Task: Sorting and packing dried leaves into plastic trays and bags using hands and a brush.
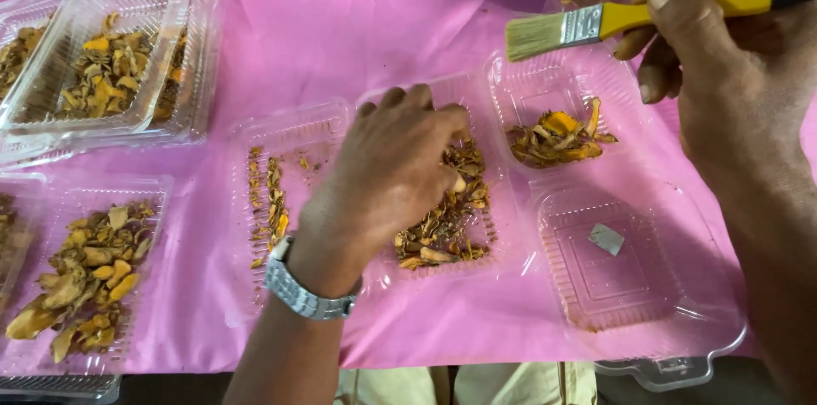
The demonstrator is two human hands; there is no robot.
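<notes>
Wristwatch (305, 293) on left wrist, nearest lens. Left hand (393, 168) fingers curled down, pinching dried orange-brown pieces (447, 218) in clear plastic tray (502, 243) directly under grip. Right hand (732, 56) closed around yellow-handled brush (596, 24), bristles hovering above neighbouring tray (528, 86), just beyond left grip. Pink cloth (340, 22) covers worktop.

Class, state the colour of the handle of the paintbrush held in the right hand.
Yellow, with a black end; the flat paintbrush in the right hand shows best in the head view.
</notes>
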